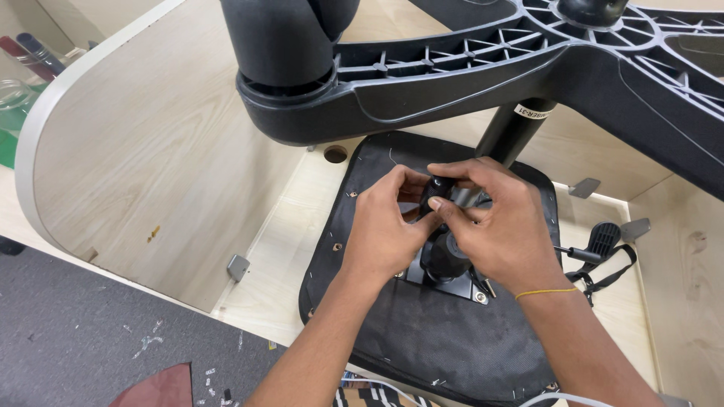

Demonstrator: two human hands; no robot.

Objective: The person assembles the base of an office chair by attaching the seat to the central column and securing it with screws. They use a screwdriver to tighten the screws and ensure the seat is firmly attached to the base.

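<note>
An office chair lies upside down. Its black fabric seat underside (422, 339) faces up, and the black star base (483, 68) with a caster (283, 45) looms at the top. My left hand (388, 226) and my right hand (494, 222) meet over the metal mechanism plate (452, 285) at the foot of the black gas cylinder (509, 136). Both hands pinch a small black knob (437, 188) on a lever there. A thin yellow band circles my right wrist.
The seat rests on a light wooden desk panel (151, 166) lying with small grey metal brackets (238, 266) on it. A black handle with straps (603, 241) sits right of the seat. Grey carpet with scraps (90, 339) is at lower left.
</note>
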